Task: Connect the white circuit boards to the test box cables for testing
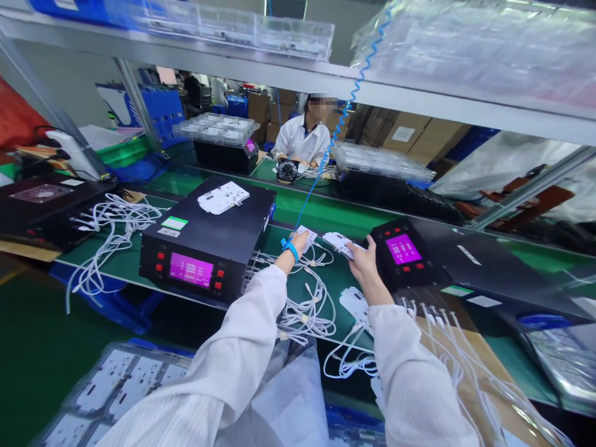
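My left hand [295, 243], with a blue wrist strap [290, 250], closes on a small white circuit board [307, 233] above the green bench. White cables [307, 310] lie in loops below it, and a thin one runs close to that board. Just to the right, my right hand [365, 263] grips the near end of another white circuit board [338, 242] between thumb and fingers. Beneath my right wrist rests a further white board [354, 305] with a white cable at its lower end. My fingertips are partly hidden by the hands themselves.
A black tester box [209, 217] with a pink screen stands left, a white board [223, 197] on top. Another black tester [404, 251] is at right. A coiled blue cord [347, 112] hangs ahead. Trays of boards [121, 379] sit low left. A co-worker [302, 139] sits opposite.
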A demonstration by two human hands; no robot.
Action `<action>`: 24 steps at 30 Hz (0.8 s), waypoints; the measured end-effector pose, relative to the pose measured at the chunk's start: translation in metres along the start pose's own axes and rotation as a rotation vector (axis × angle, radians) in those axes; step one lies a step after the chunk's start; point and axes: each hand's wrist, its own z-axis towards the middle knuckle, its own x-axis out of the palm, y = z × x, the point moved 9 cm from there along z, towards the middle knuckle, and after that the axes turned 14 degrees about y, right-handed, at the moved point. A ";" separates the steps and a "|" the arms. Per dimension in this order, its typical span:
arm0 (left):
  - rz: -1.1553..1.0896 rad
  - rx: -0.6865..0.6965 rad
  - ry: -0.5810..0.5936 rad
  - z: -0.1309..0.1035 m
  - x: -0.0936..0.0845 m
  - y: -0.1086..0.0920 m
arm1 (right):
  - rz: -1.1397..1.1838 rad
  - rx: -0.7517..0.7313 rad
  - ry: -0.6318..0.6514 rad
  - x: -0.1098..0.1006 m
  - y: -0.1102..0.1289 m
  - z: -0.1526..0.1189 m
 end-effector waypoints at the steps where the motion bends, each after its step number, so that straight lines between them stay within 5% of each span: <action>1: -0.038 -0.020 0.012 0.002 0.000 0.003 | -0.077 -0.040 0.024 -0.001 0.006 0.002; 7: -0.109 -0.043 0.062 -0.003 -0.004 0.010 | -0.488 -0.213 0.054 -0.006 0.050 0.017; 12: -0.074 0.068 0.169 -0.023 0.006 -0.002 | -0.908 -0.476 0.049 0.030 0.095 0.009; 17: -0.043 0.204 0.253 -0.040 0.014 -0.020 | -0.996 -0.672 0.214 0.072 0.107 -0.017; 24: -0.060 0.284 0.329 -0.045 0.012 -0.027 | -0.950 -0.601 0.344 0.065 0.117 -0.016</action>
